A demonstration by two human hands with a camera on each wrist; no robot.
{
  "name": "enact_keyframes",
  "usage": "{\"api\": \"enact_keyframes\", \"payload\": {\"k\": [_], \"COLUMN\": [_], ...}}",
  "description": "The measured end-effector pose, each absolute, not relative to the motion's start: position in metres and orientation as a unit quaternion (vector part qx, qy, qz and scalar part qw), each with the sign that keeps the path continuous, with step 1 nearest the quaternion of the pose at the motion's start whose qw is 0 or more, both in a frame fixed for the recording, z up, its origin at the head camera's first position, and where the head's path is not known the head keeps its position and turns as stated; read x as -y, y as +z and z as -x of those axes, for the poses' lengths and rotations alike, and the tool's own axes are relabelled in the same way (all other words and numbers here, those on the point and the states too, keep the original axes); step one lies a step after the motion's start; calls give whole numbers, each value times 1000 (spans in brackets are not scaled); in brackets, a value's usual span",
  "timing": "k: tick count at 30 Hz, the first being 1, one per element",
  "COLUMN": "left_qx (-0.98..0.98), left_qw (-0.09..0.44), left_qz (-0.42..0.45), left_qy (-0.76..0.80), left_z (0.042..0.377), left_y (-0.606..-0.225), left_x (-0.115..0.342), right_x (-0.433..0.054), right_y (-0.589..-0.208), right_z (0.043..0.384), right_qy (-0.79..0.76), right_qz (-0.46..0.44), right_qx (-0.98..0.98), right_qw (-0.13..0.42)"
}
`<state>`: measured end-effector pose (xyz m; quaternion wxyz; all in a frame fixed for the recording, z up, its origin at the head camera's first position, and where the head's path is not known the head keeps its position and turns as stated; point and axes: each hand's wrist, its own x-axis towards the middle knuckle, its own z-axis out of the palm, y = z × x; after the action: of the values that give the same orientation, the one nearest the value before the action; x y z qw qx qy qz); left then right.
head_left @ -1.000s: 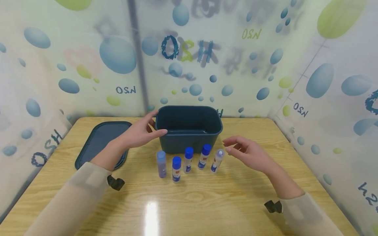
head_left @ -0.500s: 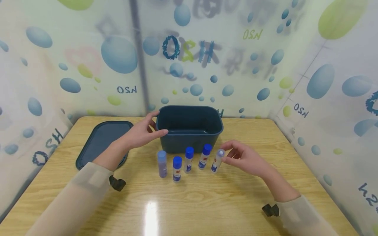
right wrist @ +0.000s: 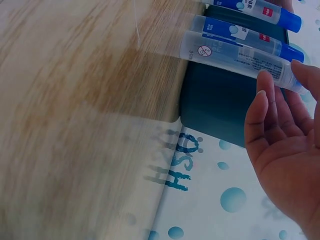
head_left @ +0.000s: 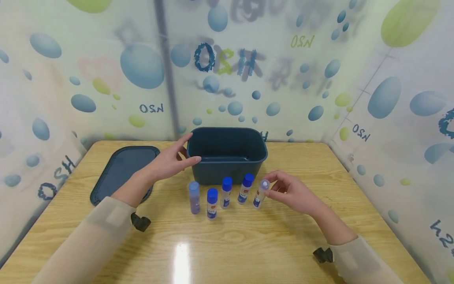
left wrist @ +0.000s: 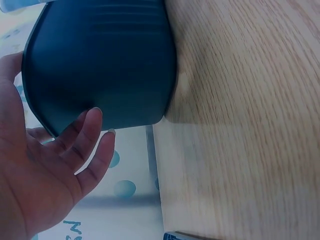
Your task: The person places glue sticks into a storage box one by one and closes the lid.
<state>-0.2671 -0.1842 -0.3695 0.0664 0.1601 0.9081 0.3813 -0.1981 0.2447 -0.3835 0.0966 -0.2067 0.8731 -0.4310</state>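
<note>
Dark teal, the bin [head_left: 227, 172] is held by the left hand [head_left: 170, 158]; right of the blue-capped bottles [head_left: 212, 205], best left undisturbed, the clear-topped bottle [head_left: 259, 196] on the tabletop [head_left: 234, 248] is pinched in the right hand's grip [head_left: 291, 192], best kept square.

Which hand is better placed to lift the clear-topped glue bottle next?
Probably the right hand: it is at the top of the clear-topped glue bottle, while the left hand is farther away, at the left end of the dark blue bin.
</note>
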Motion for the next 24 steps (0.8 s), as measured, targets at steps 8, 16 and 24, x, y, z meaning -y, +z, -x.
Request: {"api": "enact_keyframes", "payload": {"k": [8, 16, 24], "left_qx": [-911, -907, -908], "left_qw": [65, 66, 70], "left_qz": [-163, -162, -157], "left_qy": [374, 384, 383], "left_z": [266, 266, 265], "left_y": [-369, -371, -370], "left_x": [184, 184, 184], "right_x": [-245, -248, -251], "right_y": [-386, -378, -352], "right_z": [197, 193, 192], "right_qy": [-430, -434, -468], "right_qz": [218, 229, 246], "right_qx": [-873, -871, -847], "right_qw": [79, 29, -51]}}
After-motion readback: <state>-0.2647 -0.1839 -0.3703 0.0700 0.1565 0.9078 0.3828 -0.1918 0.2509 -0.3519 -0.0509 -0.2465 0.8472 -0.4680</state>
